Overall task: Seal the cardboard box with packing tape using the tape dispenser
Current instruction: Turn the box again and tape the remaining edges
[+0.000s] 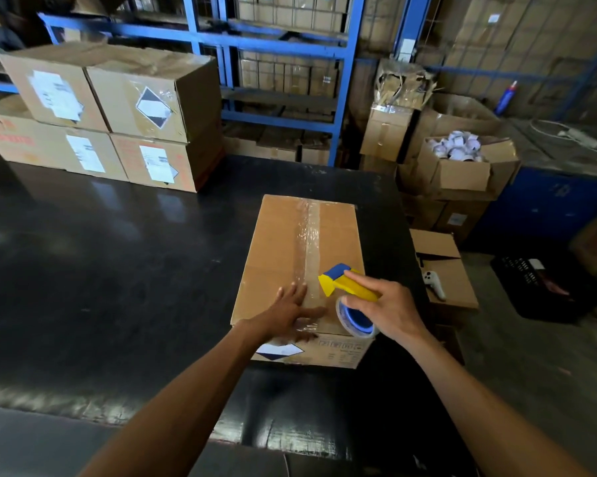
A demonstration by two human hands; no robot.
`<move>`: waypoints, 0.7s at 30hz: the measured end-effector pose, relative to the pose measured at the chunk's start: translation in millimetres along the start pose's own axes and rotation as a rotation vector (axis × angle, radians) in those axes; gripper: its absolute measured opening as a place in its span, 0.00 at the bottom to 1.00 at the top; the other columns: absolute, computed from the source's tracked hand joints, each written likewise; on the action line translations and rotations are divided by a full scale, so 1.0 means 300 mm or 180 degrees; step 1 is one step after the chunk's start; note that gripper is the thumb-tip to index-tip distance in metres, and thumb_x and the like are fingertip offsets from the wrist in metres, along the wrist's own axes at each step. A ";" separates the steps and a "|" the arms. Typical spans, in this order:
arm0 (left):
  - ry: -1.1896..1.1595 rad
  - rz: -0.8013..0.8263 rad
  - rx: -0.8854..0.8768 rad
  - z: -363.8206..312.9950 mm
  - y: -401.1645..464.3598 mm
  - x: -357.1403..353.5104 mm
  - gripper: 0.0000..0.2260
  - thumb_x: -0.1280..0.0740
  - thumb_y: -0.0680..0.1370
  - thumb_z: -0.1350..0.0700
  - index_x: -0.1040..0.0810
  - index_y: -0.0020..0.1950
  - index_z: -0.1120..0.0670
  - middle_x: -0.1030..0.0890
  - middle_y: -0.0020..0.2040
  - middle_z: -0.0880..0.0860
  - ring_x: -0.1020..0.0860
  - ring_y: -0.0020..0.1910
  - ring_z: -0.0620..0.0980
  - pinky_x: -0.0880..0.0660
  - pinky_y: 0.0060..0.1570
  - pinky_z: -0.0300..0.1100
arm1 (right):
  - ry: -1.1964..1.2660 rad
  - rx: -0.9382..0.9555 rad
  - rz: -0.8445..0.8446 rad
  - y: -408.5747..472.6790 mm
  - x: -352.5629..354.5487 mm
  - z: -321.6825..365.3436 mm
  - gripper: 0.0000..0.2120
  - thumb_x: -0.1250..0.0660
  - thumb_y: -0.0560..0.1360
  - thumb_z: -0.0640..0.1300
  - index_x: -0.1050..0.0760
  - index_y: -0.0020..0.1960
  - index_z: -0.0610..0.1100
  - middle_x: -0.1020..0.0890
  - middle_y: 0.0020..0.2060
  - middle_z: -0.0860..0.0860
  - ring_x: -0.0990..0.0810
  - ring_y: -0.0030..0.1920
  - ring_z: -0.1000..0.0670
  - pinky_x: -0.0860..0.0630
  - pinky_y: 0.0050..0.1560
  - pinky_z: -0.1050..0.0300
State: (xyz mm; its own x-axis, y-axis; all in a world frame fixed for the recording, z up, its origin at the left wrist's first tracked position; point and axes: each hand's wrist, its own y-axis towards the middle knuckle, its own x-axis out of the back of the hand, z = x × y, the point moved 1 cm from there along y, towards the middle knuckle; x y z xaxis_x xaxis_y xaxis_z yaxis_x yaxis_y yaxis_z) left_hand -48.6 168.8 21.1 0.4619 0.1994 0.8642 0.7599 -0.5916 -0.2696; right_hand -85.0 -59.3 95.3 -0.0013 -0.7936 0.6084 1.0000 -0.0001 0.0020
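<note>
A closed cardboard box (276, 242) lies on the black table (118, 270). A strip of clear packing tape (310, 232) runs along its top seam from the far edge toward me. My left hand (290, 313) lies flat, fingers spread, on the near end of the box top, over the tape. My right hand (386, 309) grips a yellow and blue tape dispenser (345, 287) with a clear tape roll, held just above the box's near right corner, beside the seam.
Stacked labelled cartons (118, 111) stand at the table's back left. Blue shelving (283, 46) rises behind. To the right, off the table, are open cartons, one with white rolls (458, 149), a lower carton with a white controller (434, 284), and a black crate (545, 287).
</note>
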 end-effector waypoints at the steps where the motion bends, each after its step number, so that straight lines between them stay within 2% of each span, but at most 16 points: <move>1: -0.0755 -0.0128 0.0065 -0.024 -0.021 0.015 0.30 0.32 0.81 0.50 0.40 0.81 0.46 0.50 0.83 0.57 0.55 0.81 0.59 0.52 0.79 0.52 | -0.0117 0.0162 -0.0051 -0.014 0.000 -0.003 0.25 0.24 0.67 0.59 0.24 0.63 0.65 0.21 0.44 0.54 0.21 0.43 0.55 0.22 0.47 0.52; 2: -0.1741 -0.0349 0.0203 -0.048 -0.039 0.030 0.28 0.32 0.81 0.54 0.38 0.80 0.50 0.40 0.81 0.55 0.44 0.80 0.56 0.40 0.76 0.43 | -0.0215 0.0347 -0.0135 -0.027 0.001 -0.008 0.25 0.25 0.67 0.59 0.24 0.63 0.64 0.24 0.41 0.53 0.22 0.41 0.54 0.23 0.43 0.52; 3: -0.2736 -0.0601 0.0423 -0.066 -0.054 0.045 0.25 0.34 0.82 0.55 0.34 0.78 0.55 0.31 0.76 0.54 0.33 0.74 0.54 0.30 0.67 0.35 | -0.0278 0.0585 -0.0263 -0.044 0.002 -0.010 0.25 0.25 0.67 0.59 0.24 0.64 0.63 0.26 0.39 0.52 0.23 0.39 0.53 0.25 0.40 0.54; 4: -0.3602 -0.0850 0.0671 -0.081 -0.068 0.066 0.21 0.36 0.83 0.53 0.30 0.75 0.58 0.26 0.73 0.55 0.26 0.68 0.53 0.25 0.57 0.32 | -0.0290 0.0856 -0.0440 -0.058 0.004 -0.008 0.25 0.27 0.67 0.60 0.23 0.64 0.61 0.27 0.39 0.52 0.24 0.38 0.53 0.28 0.37 0.59; 5: -0.4329 -0.0999 0.0890 -0.091 -0.078 0.088 0.21 0.39 0.84 0.48 0.27 0.71 0.60 0.23 0.70 0.57 0.23 0.65 0.54 0.23 0.55 0.35 | -0.0275 0.1142 -0.0630 -0.073 0.006 -0.002 0.25 0.28 0.68 0.59 0.22 0.64 0.58 0.28 0.39 0.52 0.26 0.37 0.53 0.31 0.36 0.63; 6: -0.4921 -0.1014 0.1035 -0.090 -0.082 0.105 0.23 0.43 0.84 0.44 0.26 0.69 0.61 0.22 0.67 0.59 0.22 0.65 0.57 0.22 0.58 0.41 | -0.0275 0.1381 -0.0769 -0.084 0.006 0.008 0.25 0.28 0.68 0.58 0.21 0.64 0.55 0.29 0.39 0.52 0.27 0.36 0.52 0.32 0.35 0.64; 8: -0.5644 -0.0907 0.1007 -0.089 -0.093 0.139 0.28 0.46 0.84 0.39 0.25 0.67 0.61 0.21 0.65 0.60 0.23 0.66 0.59 0.26 0.66 0.50 | -0.0535 0.1716 -0.0816 -0.098 -0.007 0.024 0.24 0.27 0.69 0.56 0.21 0.65 0.54 0.32 0.40 0.53 0.30 0.35 0.53 0.32 0.34 0.63; 9: -0.5818 -0.0819 0.0877 -0.099 -0.104 0.156 0.29 0.46 0.83 0.38 0.25 0.67 0.62 0.20 0.65 0.61 0.22 0.66 0.58 0.28 0.68 0.52 | -0.0827 0.1814 -0.0777 -0.101 -0.019 0.030 0.25 0.26 0.69 0.55 0.22 0.65 0.56 0.34 0.42 0.56 0.30 0.36 0.54 0.31 0.33 0.62; 11: -0.5707 -0.0739 0.0734 -0.124 -0.120 0.178 0.29 0.45 0.83 0.38 0.23 0.67 0.62 0.19 0.64 0.59 0.21 0.65 0.56 0.28 0.68 0.51 | -0.1285 0.1790 -0.0704 -0.100 -0.048 0.029 0.29 0.23 0.67 0.53 0.25 0.67 0.61 0.37 0.43 0.59 0.29 0.37 0.55 0.30 0.33 0.62; 13: -0.5588 -0.0767 0.0789 -0.136 -0.131 0.190 0.25 0.42 0.83 0.41 0.22 0.66 0.61 0.18 0.63 0.58 0.20 0.62 0.55 0.26 0.65 0.49 | -0.1281 0.1736 -0.0695 -0.104 -0.071 0.024 0.30 0.22 0.67 0.52 0.26 0.68 0.61 0.35 0.44 0.59 0.28 0.37 0.54 0.29 0.34 0.61; 15: -0.5780 -0.0880 0.1014 -0.123 -0.139 0.198 0.18 0.37 0.83 0.47 0.21 0.61 0.60 0.19 0.60 0.59 0.20 0.56 0.55 0.26 0.63 0.49 | -0.1216 0.1828 -0.0660 -0.111 -0.081 0.034 0.30 0.22 0.68 0.52 0.26 0.68 0.60 0.30 0.46 0.56 0.25 0.40 0.53 0.26 0.35 0.60; 18: -0.5974 -0.0913 0.1417 -0.105 -0.151 0.202 0.05 0.32 0.81 0.58 0.19 0.49 0.59 0.19 0.51 0.57 0.20 0.46 0.52 0.23 0.54 0.46 | -0.1078 0.1860 -0.0614 -0.118 -0.097 0.059 0.30 0.22 0.68 0.52 0.26 0.68 0.60 0.25 0.47 0.51 0.23 0.41 0.50 0.22 0.36 0.55; 21: -0.6037 -0.0985 0.1775 -0.099 -0.162 0.194 0.05 0.32 0.80 0.64 0.20 0.45 0.61 0.16 0.37 0.56 0.19 0.41 0.51 0.18 0.40 0.44 | -0.0982 0.1792 -0.0480 -0.120 -0.111 0.083 0.30 0.24 0.69 0.54 0.28 0.69 0.63 0.27 0.45 0.52 0.25 0.40 0.51 0.25 0.34 0.56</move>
State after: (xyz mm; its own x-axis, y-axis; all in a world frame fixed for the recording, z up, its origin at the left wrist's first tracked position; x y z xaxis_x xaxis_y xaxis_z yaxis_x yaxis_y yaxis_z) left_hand -72.2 185.8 97.1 -0.1667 0.8687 -0.4664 0.7534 -0.1930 -0.6286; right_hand -121.1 -17.7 94.6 -0.2255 -0.5990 0.7683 0.8352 0.2871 0.4690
